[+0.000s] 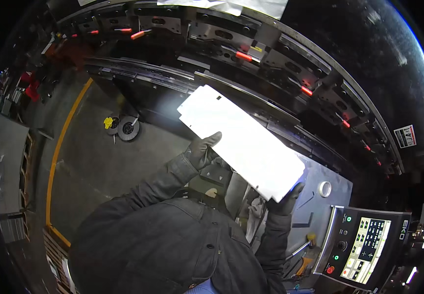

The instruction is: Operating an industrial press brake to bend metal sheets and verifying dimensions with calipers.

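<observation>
I hold a long, flat white sheet-metal panel (241,139) in front of a long black press machine (270,59). My left hand (203,150), in a dark glove, grips the panel's near long edge about midway along. My right hand (286,198), also gloved, holds the panel's lower right corner. The panel runs from upper left to lower right, and its far end sits close to the machine's lower tooling rail (231,90). Small notches show along its edges.
A control console (363,245) with a lit screen, buttons and a red knob stands at the lower right. A grey work table (314,206) with tools lies beside it. A yellow floor line (57,152) curves on the left, near stacked sheets (8,166) and a foot pedal (126,127).
</observation>
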Motion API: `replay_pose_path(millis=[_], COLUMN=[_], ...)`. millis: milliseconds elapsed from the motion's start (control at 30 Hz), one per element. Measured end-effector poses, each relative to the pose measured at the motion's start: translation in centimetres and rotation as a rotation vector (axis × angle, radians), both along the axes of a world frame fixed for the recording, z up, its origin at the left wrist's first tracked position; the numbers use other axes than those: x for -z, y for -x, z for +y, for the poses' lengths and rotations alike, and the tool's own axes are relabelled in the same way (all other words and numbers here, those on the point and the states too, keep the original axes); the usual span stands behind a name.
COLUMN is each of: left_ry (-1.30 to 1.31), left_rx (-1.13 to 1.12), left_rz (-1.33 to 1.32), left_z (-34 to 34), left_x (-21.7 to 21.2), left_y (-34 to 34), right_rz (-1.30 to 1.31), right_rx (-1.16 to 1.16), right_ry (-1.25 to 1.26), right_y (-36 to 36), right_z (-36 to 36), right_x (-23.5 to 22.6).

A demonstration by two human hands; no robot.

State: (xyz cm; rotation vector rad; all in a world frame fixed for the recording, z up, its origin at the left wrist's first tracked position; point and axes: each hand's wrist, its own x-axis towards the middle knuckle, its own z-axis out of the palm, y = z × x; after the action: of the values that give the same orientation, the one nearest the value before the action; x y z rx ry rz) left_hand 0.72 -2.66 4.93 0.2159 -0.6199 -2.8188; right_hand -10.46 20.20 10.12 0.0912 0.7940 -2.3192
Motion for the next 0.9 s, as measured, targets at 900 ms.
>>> replay_pose_path(millis=[900], left_ry=[1.195], left_rx=[-0.286], left_rz=[-0.75], left_z=[-17.3], left_x=[12.1], left_y=[7.9], right_rz=[0.731], right_rx=[-0.329], right_ry=[-1.17], right_y=[18.0], right_z=[-6.6], right_x=[13.2])
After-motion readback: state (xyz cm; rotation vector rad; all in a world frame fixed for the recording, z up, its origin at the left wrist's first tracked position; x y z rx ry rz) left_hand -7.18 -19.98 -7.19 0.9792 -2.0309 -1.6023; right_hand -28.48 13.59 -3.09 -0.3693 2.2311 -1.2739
